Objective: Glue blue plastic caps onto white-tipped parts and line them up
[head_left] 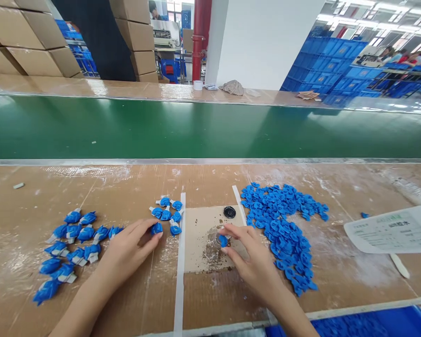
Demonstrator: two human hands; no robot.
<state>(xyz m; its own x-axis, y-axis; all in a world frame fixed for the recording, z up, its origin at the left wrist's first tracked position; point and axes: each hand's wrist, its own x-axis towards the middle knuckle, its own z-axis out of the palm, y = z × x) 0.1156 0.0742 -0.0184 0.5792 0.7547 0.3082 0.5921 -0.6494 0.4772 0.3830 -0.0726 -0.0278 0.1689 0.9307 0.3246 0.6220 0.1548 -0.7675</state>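
Observation:
My left hand (133, 245) pinches a small rounded blue piece (156, 228) between thumb and fingertips. Beside it lies a small cluster of blue pieces with pale tabs (166, 214), and more of the same kind (73, 231) spread out on the left. My right hand (249, 250) grips a small flat blue part (223, 240) over a stained cardboard sheet (196, 255). A small clear container seems to sit under those fingertips, partly hidden. Just behind it is a round black lid (229, 212). To the right spreads a large pile of flat blue parts (284, 215).
White tape strips (180, 281) flank the cardboard. A translucent labelled bottle (395, 230) lies at right near a pale stick (400, 266). Below the front edge is a blue bin (403, 323). A green conveyor belt (143, 126) runs behind the table; cartons (28, 42) stand beyond it.

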